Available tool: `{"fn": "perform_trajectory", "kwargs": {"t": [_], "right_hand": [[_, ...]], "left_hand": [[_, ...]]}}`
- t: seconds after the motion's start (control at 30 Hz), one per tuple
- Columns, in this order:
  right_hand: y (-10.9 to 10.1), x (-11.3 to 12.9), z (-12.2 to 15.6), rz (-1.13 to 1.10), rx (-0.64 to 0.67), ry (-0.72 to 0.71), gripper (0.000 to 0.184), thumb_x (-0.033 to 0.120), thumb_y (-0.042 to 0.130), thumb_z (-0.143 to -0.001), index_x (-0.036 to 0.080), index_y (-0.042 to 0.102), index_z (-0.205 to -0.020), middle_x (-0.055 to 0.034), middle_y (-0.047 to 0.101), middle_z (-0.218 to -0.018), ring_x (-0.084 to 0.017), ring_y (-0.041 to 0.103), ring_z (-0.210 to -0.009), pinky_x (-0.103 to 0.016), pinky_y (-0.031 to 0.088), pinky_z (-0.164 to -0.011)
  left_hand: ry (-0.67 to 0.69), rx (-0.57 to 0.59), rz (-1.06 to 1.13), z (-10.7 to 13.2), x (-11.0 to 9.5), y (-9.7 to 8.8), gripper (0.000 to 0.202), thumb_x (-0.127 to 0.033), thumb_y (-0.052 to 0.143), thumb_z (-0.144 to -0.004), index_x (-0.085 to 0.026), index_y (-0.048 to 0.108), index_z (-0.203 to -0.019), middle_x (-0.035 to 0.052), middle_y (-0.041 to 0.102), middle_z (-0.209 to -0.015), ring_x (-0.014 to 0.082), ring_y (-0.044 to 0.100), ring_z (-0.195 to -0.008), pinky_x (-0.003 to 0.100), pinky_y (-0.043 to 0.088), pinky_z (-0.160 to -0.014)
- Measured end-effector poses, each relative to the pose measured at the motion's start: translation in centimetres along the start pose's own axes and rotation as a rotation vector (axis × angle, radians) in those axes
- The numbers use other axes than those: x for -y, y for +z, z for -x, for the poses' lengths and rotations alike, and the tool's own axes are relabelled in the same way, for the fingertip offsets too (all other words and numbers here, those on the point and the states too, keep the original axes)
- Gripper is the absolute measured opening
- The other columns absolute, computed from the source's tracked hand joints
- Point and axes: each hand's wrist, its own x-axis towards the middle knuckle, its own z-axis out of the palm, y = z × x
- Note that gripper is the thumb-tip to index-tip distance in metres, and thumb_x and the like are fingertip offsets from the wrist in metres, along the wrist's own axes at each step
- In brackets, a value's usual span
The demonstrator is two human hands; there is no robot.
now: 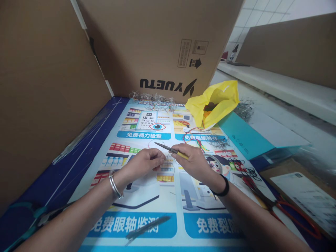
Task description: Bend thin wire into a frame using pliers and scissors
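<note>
My left hand [145, 162] is closed in a pinch on a thin wire or thread that I can barely make out, above a printed poster [147, 224] that covers the table. My right hand [194, 161] grips a slim yellow-handled tool [172, 151] whose metal tip points left and up past the left fingers. The two hands nearly touch at the fingertips. A silver bangle sits on my left wrist, a black band on my right. Red and green threads [195, 138] lie just beyond the right hand.
A yellow plastic bag [215, 101] lies open behind the hands. Tall cardboard panels [157, 45] wall the back and left. Red-handled scissors [286, 206] lie at the right, a teal sheet [244, 138] beyond them. A dark slim object [147, 227] rests near the front edge.
</note>
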Motion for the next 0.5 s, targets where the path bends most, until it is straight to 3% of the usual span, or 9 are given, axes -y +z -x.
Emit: {"fn": "perform_trajectory", "kwargs": {"t": [0.5], "right_hand": [[0.28,-0.14,0.16,0.006,0.05,-0.012,0.014,0.016,0.051,-0.081,0.021,0.062,-0.088,-0.0009,0.065,-0.085,-0.013,0.059,-0.079,-0.024,0.044,-0.07]], "left_hand": [[0.0,0.021,0.025,0.07,0.19,-0.01,0.012,-0.025,0.053,-0.076,-0.016,0.057,-0.071,-0.0029,0.052,-0.06,0.0106,0.048,-0.057,0.023,0.038,-0.059]]}}
